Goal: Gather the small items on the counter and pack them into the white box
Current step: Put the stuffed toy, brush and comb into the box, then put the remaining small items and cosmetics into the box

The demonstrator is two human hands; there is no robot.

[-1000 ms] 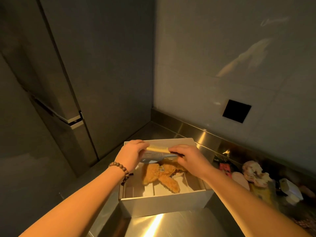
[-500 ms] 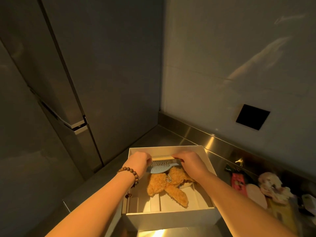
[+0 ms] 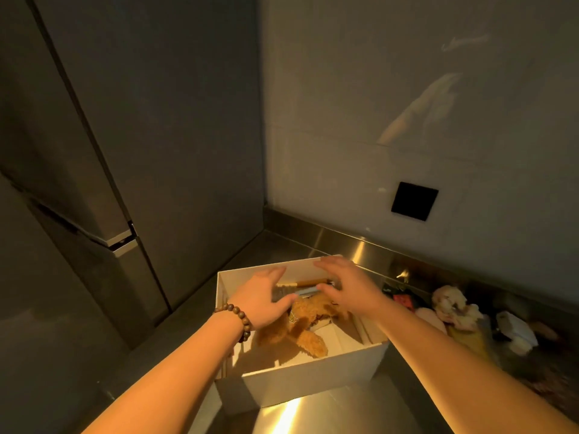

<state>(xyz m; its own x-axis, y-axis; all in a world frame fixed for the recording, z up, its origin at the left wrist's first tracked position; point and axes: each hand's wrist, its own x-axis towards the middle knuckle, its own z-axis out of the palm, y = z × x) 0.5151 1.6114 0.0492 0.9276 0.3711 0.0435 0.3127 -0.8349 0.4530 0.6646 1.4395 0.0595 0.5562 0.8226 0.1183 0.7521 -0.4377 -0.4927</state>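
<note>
Both hands over white box [image 3: 300,389], far half. Left hand [image 3: 266,300] & right hand [image 3: 347,288]: fingers spread, gripping nothing, prob. just clear of blue brush [image 3: 296,291] lying along far wall. 1 brush, 1 orange plush [image 3: 300,327] inside; several items [image 3: 454,308] at counter's right edge, unpacked.

Dim, warm light is washing the scene; glare is streaking the steel counter [image 3: 291,415] just before the white box [image 3: 313,380], while items right of the box are blurring into shadow.
</note>
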